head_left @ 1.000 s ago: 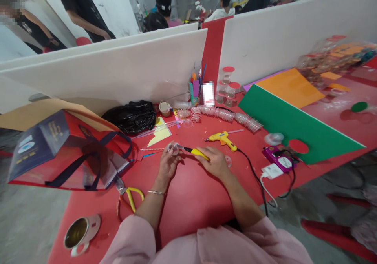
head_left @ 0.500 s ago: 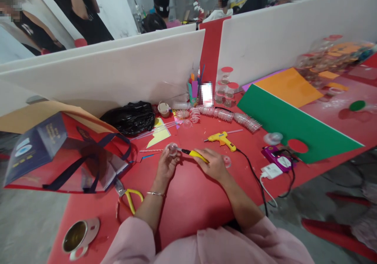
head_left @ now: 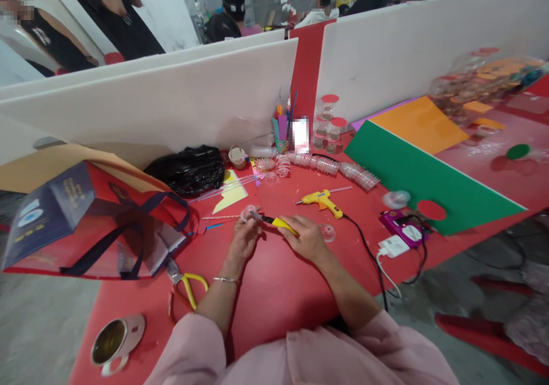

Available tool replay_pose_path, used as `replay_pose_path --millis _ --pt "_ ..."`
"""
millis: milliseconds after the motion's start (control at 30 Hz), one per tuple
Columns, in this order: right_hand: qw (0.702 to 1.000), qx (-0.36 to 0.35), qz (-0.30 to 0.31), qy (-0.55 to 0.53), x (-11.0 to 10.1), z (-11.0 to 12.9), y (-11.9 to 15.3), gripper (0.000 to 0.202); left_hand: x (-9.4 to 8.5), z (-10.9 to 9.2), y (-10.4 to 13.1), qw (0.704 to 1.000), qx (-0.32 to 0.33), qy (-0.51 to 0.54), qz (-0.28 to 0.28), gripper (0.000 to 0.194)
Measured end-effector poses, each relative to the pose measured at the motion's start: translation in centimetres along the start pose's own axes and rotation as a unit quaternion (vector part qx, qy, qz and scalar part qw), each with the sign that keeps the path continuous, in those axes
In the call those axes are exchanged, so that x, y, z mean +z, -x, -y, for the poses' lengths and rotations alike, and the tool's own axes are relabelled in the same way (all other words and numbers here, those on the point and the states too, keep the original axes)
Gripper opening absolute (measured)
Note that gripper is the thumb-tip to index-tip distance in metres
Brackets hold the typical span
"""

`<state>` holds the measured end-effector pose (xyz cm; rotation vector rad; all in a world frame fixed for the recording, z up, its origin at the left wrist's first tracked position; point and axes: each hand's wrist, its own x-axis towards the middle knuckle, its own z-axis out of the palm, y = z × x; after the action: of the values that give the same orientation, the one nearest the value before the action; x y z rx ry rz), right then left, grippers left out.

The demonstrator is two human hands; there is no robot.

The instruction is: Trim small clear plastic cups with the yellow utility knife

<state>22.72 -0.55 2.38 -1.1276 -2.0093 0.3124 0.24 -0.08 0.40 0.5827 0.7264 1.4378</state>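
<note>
My left hand is closed around a small clear plastic cup, held up over the red table. In my right hand is a utility knife with a yellow handle and black collar, its metal end pointing left. That end meets the cup at its right side; whether it has gone through the plastic I cannot tell. Just right of my right hand lies a clear plastic piece. Beyond it rests a yellow glue gun, its cord running to the right.
Scissors and a mug of liquid are at left, below a large gift bag. Rows of stacked clear cups line the back. To the right are a purple power strip and a green board.
The cup has tilted or turned slightly in my left hand against the knife's end. My right hand has shifted a little to the left with the knife. The whole view moved slightly.
</note>
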Motion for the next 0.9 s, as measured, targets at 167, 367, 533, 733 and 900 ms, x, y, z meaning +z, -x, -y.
replay_pose_path --millis 167,367,533,733,900 --pt "1.0 0.003 -0.015 -0.001 0.4 -0.1 0.2 0.035 -0.5 0.5 -0.1 0.999 -0.013 -0.027 -0.012 0.037" --pt "1.0 -0.009 -0.018 0.021 0.5 -0.1 -0.1 0.036 -0.3 0.2 0.0 0.999 -0.025 -0.046 -0.001 0.041" --pt "0.999 -0.019 -0.016 0.029 0.6 -0.3 -0.1 0.036 0.2 -0.1 0.1 0.999 -0.023 -0.029 0.024 0.04" --pt "0.999 -0.021 -0.018 0.037 1.0 -0.7 0.2 0.038 0.0 0.0 0.1 0.999 -0.027 -0.031 0.027 0.038" --pt "0.994 0.007 -0.076 0.075 0.0 -2.0 -0.3 0.037 -0.5 0.2 0.0 0.999 -0.032 -0.013 0.014 0.03"
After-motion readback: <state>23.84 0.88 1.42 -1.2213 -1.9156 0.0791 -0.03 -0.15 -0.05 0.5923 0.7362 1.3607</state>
